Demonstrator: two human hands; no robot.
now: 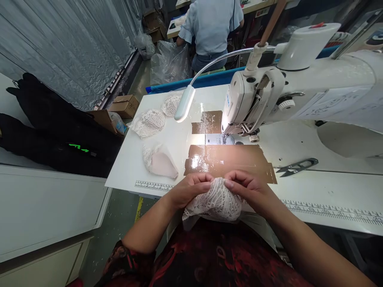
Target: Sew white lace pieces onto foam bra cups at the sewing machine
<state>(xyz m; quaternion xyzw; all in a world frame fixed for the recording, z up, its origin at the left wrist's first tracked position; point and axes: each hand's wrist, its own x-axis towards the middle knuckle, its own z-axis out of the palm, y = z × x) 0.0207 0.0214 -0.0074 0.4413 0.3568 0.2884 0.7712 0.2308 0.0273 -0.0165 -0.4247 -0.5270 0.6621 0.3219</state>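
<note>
Both my hands hold a domed piece of white lace [217, 203] at the near edge of the sewing table [314, 187]. My left hand [188, 189] pinches its upper left rim, fingers closed. My right hand [248, 187] grips the upper right rim, fingers curled onto the lace. The piece hangs over my lap, just in front of brown tape patches [227, 159] on the table. The white sewing machine [269, 99] stands behind, its needle area lit by a gooseneck lamp [184, 103].
Three more lace cups lie left of the machine: one with a pink lining [160, 161], two farther back [149, 122] [171, 105]. Thread snips [296, 166] lie to the right. A black bag [54, 127] sits at left. Another person [211, 28] sits with their back turned at the far table.
</note>
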